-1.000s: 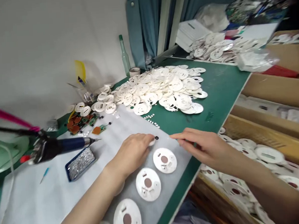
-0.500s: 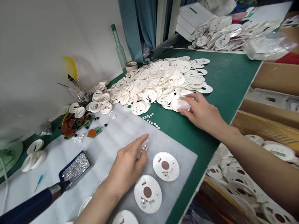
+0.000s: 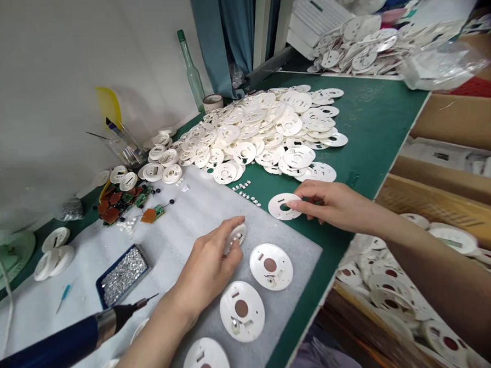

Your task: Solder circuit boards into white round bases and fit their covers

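Left hand [image 3: 206, 268]: grip curled closed over a small white piece [image 3: 237, 236], just above the foam sheet [image 3: 183, 247].
Right hand [image 3: 337, 204]: fingertips [image 3: 296, 204] on the rim of a white plastic disc [image 3: 282, 207], lying on the green tabletop [image 3: 374, 122]; pinching or just touching, I cannot tell.
Set out: three white discs [image 3: 271, 266] on the foam, with small metal parts.
Heaped: a large disc pile [image 3: 259, 139], far side.
Hidden: the left fingers cover most of the small piece; the nearest disc is cut off.
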